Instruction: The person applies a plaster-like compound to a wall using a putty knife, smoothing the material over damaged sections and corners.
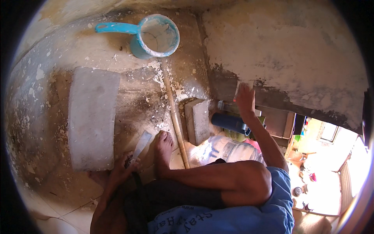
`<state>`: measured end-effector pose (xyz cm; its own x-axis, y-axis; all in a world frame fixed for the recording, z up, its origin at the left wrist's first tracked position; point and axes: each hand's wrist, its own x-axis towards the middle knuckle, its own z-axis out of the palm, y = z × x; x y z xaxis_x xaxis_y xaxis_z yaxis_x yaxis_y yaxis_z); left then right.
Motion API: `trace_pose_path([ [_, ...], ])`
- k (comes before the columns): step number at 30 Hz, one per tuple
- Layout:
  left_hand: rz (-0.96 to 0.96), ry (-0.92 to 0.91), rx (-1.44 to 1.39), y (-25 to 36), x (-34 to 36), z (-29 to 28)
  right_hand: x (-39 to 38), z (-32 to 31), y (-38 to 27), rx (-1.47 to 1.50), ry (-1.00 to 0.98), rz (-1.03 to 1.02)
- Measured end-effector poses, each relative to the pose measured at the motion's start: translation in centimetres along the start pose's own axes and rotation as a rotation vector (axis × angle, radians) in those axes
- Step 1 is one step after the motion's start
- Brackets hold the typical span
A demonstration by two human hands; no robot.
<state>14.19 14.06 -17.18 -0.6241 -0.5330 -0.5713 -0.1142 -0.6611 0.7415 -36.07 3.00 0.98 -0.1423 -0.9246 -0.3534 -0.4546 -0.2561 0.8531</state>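
Note:
My right hand [245,98] is stretched out to the wall [288,58], its fingers closed on a small flat pale scraper [250,83] pressed to the surface. The scraper meets the wall where whitish plaster gives way to a dark grey band. Low beside my bare foot [163,146], my left hand [126,163] is wrapped around a putty knife [142,142]. Its broad pale blade points up and away from me, apart from the wall. A light-blue dipper [138,41] with a long handle stands farther off, coated inside with whitish paste.
A long pale grey slab [93,117] lies left of my hands. A bamboo stick [173,113] runs beside a grey block [197,121]. Under my right arm are a dark blue bottle [228,122] and a large clear water jug [230,150]. White flakes litter the floor [132,85].

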Motion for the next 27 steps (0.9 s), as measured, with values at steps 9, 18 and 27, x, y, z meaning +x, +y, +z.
trace_pose_path([
  [9, 0.046, -0.023, 0.048, -0.2, 1.0, 0.1, 1.3, -3.8, 5.4, -0.090, 0.313, 0.072],
  [18, 0.047, 0.012, 0.042, -1.3, 1.0, 0.1, -3.5, -0.9, 3.5, -0.090, 0.001, -0.017],
  [27, 0.092, -0.024, 0.137, -2.4, 1.8, 0.2, -4.0, 0.0, 9.1, -0.232, 0.184, -0.017],
])
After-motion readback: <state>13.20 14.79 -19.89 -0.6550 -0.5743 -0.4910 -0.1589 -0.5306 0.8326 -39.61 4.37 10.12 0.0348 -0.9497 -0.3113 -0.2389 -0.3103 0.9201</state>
